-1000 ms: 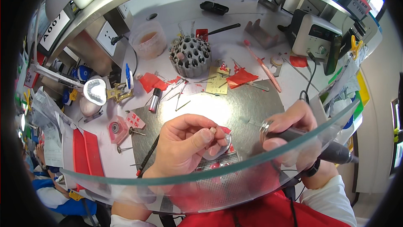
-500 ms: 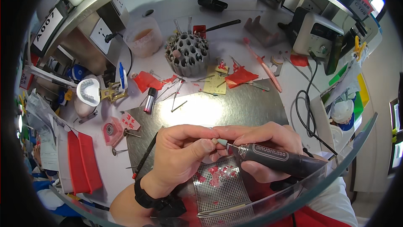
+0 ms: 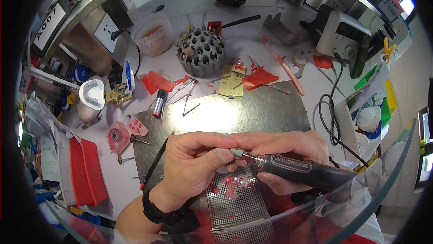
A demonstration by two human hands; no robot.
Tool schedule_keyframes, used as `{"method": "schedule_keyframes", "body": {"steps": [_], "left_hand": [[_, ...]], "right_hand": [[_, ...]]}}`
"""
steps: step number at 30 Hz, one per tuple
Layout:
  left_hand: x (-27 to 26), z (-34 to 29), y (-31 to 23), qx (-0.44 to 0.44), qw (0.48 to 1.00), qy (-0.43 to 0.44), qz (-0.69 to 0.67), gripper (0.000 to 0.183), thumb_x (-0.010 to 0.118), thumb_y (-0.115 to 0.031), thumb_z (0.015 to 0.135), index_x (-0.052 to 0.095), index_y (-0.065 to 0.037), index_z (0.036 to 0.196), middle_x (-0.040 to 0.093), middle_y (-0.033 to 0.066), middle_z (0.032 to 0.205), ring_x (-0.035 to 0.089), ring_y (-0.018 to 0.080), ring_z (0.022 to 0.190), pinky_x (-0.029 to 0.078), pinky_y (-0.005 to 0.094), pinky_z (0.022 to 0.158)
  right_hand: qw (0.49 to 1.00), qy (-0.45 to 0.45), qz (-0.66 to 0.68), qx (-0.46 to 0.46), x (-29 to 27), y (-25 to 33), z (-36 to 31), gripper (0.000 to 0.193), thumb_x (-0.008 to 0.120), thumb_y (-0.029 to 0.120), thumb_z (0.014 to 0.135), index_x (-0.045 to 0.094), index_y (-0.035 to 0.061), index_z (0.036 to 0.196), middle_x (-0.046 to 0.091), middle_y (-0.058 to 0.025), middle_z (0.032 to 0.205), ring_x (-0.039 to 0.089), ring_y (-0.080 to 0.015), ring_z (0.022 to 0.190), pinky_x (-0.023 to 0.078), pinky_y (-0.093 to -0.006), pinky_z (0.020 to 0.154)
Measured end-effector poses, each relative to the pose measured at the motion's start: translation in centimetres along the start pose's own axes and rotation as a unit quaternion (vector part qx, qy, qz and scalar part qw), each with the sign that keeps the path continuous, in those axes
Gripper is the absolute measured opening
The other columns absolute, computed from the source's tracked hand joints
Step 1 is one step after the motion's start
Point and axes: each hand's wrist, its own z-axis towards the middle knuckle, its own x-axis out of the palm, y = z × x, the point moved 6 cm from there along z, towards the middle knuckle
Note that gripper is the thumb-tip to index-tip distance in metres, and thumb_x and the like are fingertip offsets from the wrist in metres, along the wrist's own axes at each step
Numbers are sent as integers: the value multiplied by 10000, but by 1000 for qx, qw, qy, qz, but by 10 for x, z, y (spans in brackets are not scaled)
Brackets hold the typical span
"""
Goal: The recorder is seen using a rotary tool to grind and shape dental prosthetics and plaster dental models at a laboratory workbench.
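My right hand is wrapped round a dark rotary handpiece, its shaft aimed left. A pale green cone-shaped grinding tip sits at its end, right by the fingertips of my left hand. Thumb and fingers of that hand are pinched on a small beige piece, now almost wholly covered by them. Fingertips of both hands meet above the tip. Below them, a perforated metal grate carries red and clear scraps.
A clear shield edge curves across the front. Behind the metal plate stand a grey bur holder and a plastic tub. A dental cast and red trays are left; a control box with a cable is right.
The small beige piece, visible between the fingertips before, is now mostly covered. Both hands and the handpiece keep nearly the same place; the whole view has shifted slightly.
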Motion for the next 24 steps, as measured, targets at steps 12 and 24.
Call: {"method": "schedule_keyframes", "body": {"steps": [12, 24], "left_hand": [[2, -1, 0, -3, 1000, -1, 5, 164, 617, 98, 916, 657, 111, 1075, 683, 265, 1085, 727, 276, 901, 607, 316, 755], [2, 0, -1, -10, 1000, 14, -9, 163, 620, 96, 915, 655, 110, 1074, 685, 259, 1049, 725, 280, 898, 605, 321, 744]], "right_hand": [[999, -36, 6, 4, 0, -2, -3, 271, 747, 76, 860, 616, -48, 1063, 672, -327, 1124, 676, -401, 1104, 539, -477, 977], [998, -32, 50, 20, -1, -2, -2, 270, 760, 72, 846, 630, -25, 1061, 682, -296, 1132, 655, -410, 1141, 538, -486, 981]]}}
